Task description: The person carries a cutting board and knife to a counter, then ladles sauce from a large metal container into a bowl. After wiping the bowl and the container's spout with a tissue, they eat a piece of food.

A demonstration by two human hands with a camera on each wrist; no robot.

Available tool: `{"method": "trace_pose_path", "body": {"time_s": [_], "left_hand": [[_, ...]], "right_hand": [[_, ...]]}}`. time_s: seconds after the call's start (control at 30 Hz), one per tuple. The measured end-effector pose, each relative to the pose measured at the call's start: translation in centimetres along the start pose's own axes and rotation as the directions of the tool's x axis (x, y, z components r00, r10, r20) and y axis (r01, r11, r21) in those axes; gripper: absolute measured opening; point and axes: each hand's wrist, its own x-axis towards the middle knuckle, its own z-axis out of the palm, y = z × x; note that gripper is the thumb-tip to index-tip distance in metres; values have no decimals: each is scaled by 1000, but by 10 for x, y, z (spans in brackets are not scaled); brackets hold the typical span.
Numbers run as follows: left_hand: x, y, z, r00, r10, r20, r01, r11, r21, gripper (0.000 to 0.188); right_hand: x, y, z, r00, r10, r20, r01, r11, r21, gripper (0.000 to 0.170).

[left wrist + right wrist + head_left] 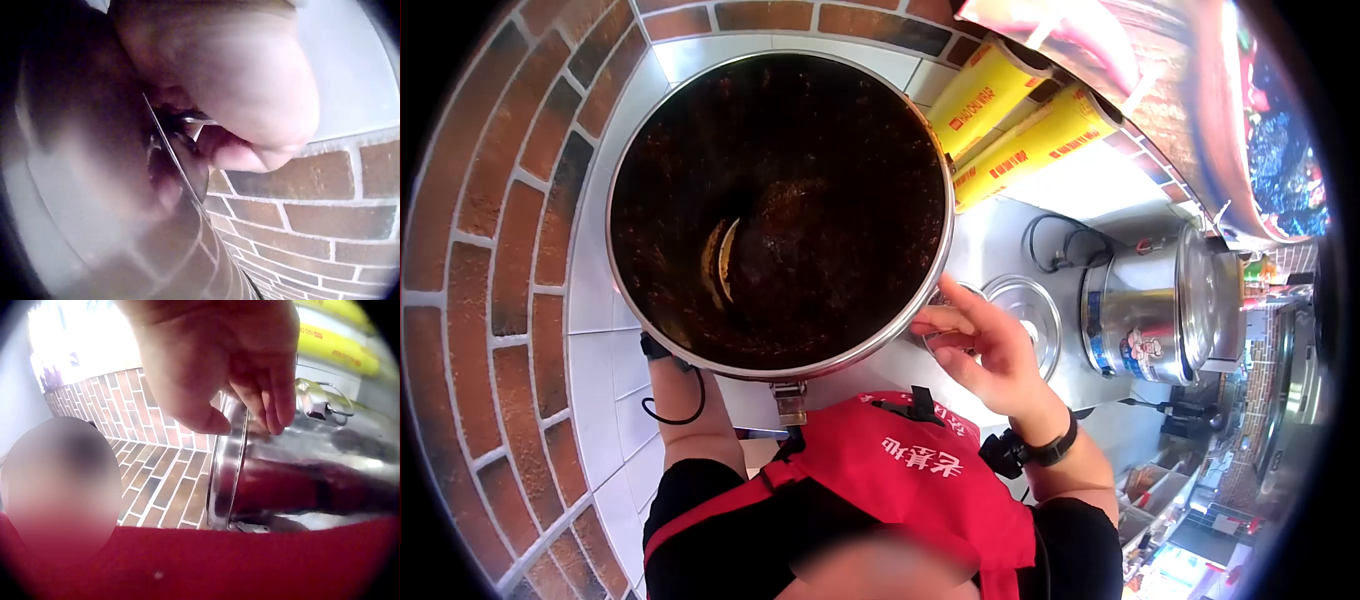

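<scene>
A large steel pot (870, 150), its inside dark and stained, is tipped with its mouth toward the head camera. My left hand (231, 75) grips a metal handle on the pot's side in the left wrist view; the pot hides this hand in the head view. At the rim's lower right is my right hand (990, 350), its fingers slightly bent. The right wrist view has that hand (225, 369) over the rim of the shiny pot (312, 462), fingertips at the outer wall; whether they touch is unclear. A clasp (790, 403) hangs from the near rim.
Two yellow wrap boxes (985, 95) (1040, 140) lean behind the pot. On the steel counter to the right are a round metal lid (1045, 300), a black cable (1050, 235) and a lidded steel pot (1135, 310). A brick wall (500, 200) borders the left side.
</scene>
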Motion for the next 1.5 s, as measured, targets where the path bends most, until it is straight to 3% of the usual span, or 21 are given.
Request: {"method": "trace_pose_path", "body": {"time_s": [0.17,0.33,0.43,0.5,0.57,0.67,0.77,0.83,0.97,1.0,1.03,1.07,1.1,1.13,1.2,1.23,1.3,1.33,1.37,1.43,1.5], "left_hand": [[-3,-3,-13,999,-4,-43,4,1000,1,57],[-3,-2,-22,998,-5,-69,6,1000,24,55],[-4,-1,-25,996,-17,-83,22,997,70,54],[-5,2,-31,994,-24,-107,36,993,116,53],[-8,4,-41,988,-31,-154,60,980,188,52],[-18,6,-63,969,-34,-246,112,943,312,51],[-38,7,-87,937,-31,-349,185,889,418,50],[-56,5,-78,909,-18,-416,231,853,467,49],[-86,-2,-8,894,26,-447,265,775,574,38],[-98,-2,-52,963,6,-271,207,630,749,36],[-110,-5,-87,965,7,-262,200,622,757,36],[-123,-6,-115,951,-118,-286,284,696,660,35],[-128,-5,-111,924,-244,-296,373,746,551,34],[-137,-8,-107,925,-242,-292,370,742,559,34],[-160,-23,-49,837,-252,-485,477,770,424,26],[-167,-28,-50,839,-248,-484,476,766,432,26],[-181,-40,-48,932,-168,-322,356,600,716,39],[-184,-40,-49,913,-213,-349,394,683,615,51],[-181,-43,-29,914,-208,-348,391,682,619,51],[-177,-47,14,826,-146,-544,493,655,573,57],[-180,-47,25,791,-155,-592,531,655,538,56]], "right_hand": [[10,-7,3,995,-97,38,104,932,-348,68],[6,-5,9,995,-103,-1,97,943,-319,68],[0,-6,11,995,-54,-85,31,966,-256,65],[-9,3,5,999,-3,-49,-10,965,-262,63],[-23,14,-1,994,-26,-103,2,974,-229,55],[-50,26,-14,988,73,-136,-97,979,-179,37],[-80,51,-31,978,95,-188,-117,987,-112,36],[-99,61,-41,970,98,-223,-115,991,-65,34],[-133,80,-58,953,125,-275,-144,988,-51,31],[-140,86,-61,946,132,-296,-145,989,-23,30],[-146,92,-64,938,139,-317,-145,989,5,30],[-152,95,-65,938,136,-319,-138,990,15,30],[-157,99,-67,935,150,-321,-148,989,31,29],[-162,102,-70,932,162,-323,-156,987,45,28],[-168,111,-72,930,167,-327,-150,986,77,27],[-171,116,-73,927,177,-330,-152,983,101,27],[-171,121,-74,929,188,-320,-159,980,116,26],[-170,123,-76,929,200,-313,-169,978,125,26],[-170,122,-78,930,197,-309,-165,978,126,26],[-168,122,-81,940,173,-296,-146,983,111,25],[-168,130,-88,941,170,-294,-143,984,110,25]]}}
